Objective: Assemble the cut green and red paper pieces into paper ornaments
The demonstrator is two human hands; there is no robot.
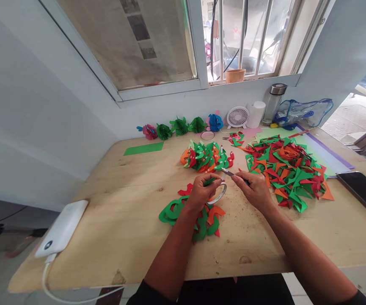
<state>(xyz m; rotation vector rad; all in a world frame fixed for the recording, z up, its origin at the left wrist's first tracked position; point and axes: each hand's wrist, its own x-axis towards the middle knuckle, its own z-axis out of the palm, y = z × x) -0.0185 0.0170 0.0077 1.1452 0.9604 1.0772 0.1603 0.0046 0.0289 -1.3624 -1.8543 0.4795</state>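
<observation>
My left hand (pixel 203 190) pinches a small green paper piece (pixel 208 181), with a roll of tape (pixel 218 194) hanging just below its fingers. In my right hand (pixel 255 189) is a dark-handled tool with a pointed metal tip (pixel 227 172), which reaches toward my left fingertips. The fingers partly hide its handle. Behind the hands lies a heap of green, red and orange curved paper pieces with white marks (pixel 205 156). More curved cut pieces (pixel 173 211) lie beneath and around my left wrist.
A large pile of paper scraps (pixel 290 169) is at the right, beside a black phone (pixel 365 192). Folded paper shapes (pixel 180 126), a small fan (pixel 238 117) and a glass bottle (pixel 273 103) line the wall. A white power bank (pixel 62 228) sits at the left edge.
</observation>
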